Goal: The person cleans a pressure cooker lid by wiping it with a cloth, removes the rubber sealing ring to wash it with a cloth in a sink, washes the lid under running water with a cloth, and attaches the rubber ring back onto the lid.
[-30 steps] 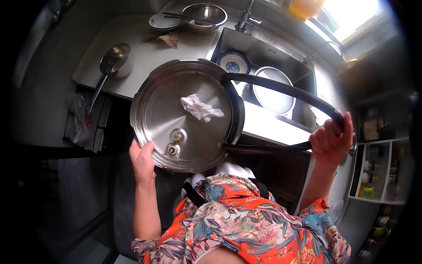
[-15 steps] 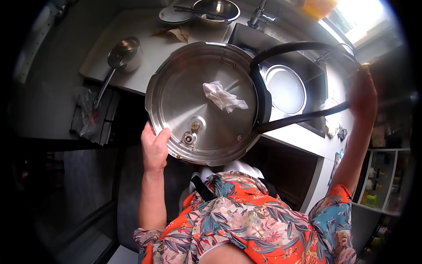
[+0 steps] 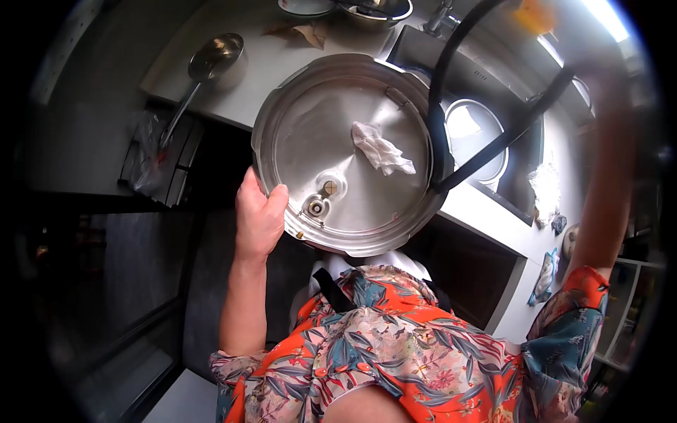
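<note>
My left hand (image 3: 261, 218) grips the lower left rim of a large metal pressure cooker lid (image 3: 303, 130), thumb over the edge, its inner side facing up. A crumpled white tissue (image 3: 383, 150) lies inside the lid, and valve fittings (image 3: 326, 197) show near its lower left. The black rubber sealing ring (image 3: 486, 156) is pulled out in a long loop from the lid's right side, where part of it still touches the rim. At the upper right my right hand (image 3: 603, 60), smeared by motion, is closed on the far end of that loop; its fingers are indistinct.
Behind the lid is a sink (image 3: 479, 74) with a faucet (image 3: 441, 17) and a round pale lid or dish (image 3: 474, 141) in it. A metal ladle-like pan (image 3: 215, 60) sits on the counter at left. A bowl (image 3: 388, 14) and plate (image 3: 303, 5) stand at the back.
My right hand has moved up and right, stretching the sealing ring further upward. The view has shifted, and my left hand still holds the lid.
</note>
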The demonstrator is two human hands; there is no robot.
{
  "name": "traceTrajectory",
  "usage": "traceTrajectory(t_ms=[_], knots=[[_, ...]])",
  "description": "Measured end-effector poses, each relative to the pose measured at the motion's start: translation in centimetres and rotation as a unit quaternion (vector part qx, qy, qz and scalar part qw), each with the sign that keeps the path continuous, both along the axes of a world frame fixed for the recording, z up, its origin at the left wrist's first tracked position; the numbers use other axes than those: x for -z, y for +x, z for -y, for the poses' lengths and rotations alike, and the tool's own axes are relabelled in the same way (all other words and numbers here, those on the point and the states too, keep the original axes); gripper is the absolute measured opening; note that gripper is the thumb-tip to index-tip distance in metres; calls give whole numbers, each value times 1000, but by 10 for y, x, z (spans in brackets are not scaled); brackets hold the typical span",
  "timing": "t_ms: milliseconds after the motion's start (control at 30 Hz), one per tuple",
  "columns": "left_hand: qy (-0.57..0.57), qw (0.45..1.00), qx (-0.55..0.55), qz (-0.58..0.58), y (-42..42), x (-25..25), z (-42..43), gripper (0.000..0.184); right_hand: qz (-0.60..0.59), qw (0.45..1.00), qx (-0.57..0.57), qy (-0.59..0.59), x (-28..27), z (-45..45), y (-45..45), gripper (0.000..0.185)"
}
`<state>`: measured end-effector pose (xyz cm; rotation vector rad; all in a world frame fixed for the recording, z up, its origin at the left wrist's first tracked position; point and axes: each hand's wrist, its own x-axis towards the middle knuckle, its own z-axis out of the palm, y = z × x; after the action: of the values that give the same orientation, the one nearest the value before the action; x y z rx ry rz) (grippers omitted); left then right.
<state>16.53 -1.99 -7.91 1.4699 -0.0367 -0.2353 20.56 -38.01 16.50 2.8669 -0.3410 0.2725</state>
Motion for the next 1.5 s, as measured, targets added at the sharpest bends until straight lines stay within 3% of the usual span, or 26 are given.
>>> traceTrajectory(t_ms=[67,167,200,567,733,967,1033,1133,1167,1200,1333,1400,1433,1467,1500], knots=[[-6,1000,2,0,-2,1,-3,32,-12,988,-127,90,-17,14,24,43],[-8,1000,-10,-8,-3,3,-7,32,-26,925,-308,221,-25,33,53,41],[-6,1000,-16,-12,-4,3,-9,31,-40,917,-316,243,-23,30,54,39],[-79,996,-40,-17,-3,-22,-35,34,-90,909,-292,284,-19,-18,47,23],[2,1000,-13,-1,8,-22,-22,30,-99,899,-300,302,-17,-46,37,19],[5,999,-1,-42,28,17,-16,31,-118,875,-320,343,-14,-93,23,20],[-42,997,-52,-30,34,25,-8,25,-122,862,-327,366,-14,-107,16,22],[-19,995,-97,-33,40,40,-8,23,-128,838,-329,415,-21,-126,8,25],[67,990,-122,-25,43,47,-12,24,-127,831,-329,429,-22,-133,7,27],[57,989,-137,-21,44,55,-12,24,-125,824,-329,443,-23,-140,5,28],[20,984,-177,-25,49,68,-21,26,-72,784,-267,556,-25,-137,-4,34],[17,980,-195,-26,53,67,-21,26,-25,768,-204,607,-15,-122,0,29],[15,978,-204,-26,56,67,-20,27,3,769,-204,606,4,-97,7,23],[6,978,-209,-10,59,69,-18,28,-4,827,-269,493,22,-64,10,22],[6,976,-218,-3,63,72,-17,27,49,802,-234,547,34,-63,4,26]])
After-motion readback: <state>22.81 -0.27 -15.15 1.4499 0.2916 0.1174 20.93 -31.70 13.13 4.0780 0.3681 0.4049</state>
